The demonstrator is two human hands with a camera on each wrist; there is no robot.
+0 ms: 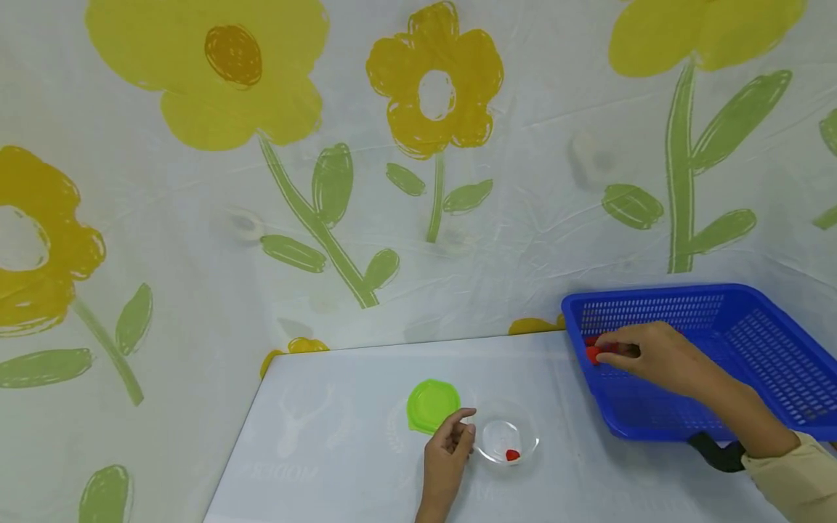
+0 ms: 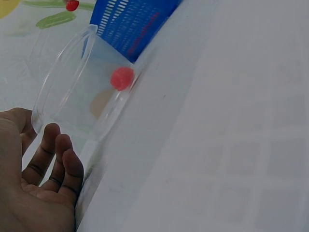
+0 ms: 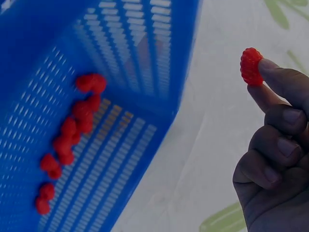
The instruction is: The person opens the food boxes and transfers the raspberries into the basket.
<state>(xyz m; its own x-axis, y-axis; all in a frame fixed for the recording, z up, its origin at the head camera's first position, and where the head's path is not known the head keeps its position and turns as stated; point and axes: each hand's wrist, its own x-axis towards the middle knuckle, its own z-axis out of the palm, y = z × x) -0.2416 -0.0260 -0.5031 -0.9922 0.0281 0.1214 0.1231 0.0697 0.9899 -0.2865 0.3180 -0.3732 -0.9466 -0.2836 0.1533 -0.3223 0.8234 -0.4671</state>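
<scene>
Between its thumb and index fingertip my right hand [image 3: 277, 130] pinches a red raspberry [image 3: 251, 66]; its other fingers are curled in. In the head view the right hand [image 1: 663, 356] is over the left side of the blue basket [image 1: 660, 431]. Several more raspberries [image 3: 82, 115] lie inside along one basket wall. My left hand [image 1: 447, 457] holds the left rim of a clear round bowl [image 1: 528, 450], thumb and index finger at the edge. A single raspberry [image 1: 513, 455] rests on the bowl's bottom, also visible in the left wrist view.
A bright green lid [image 1: 431, 404] lies on the white table [image 1: 340, 450], just behind the left hand. The basket stands at the table's right, against a flower-patterned cloth wall [image 1: 523, 240]. A dark strap [image 1: 716, 452] is at the right wrist.
</scene>
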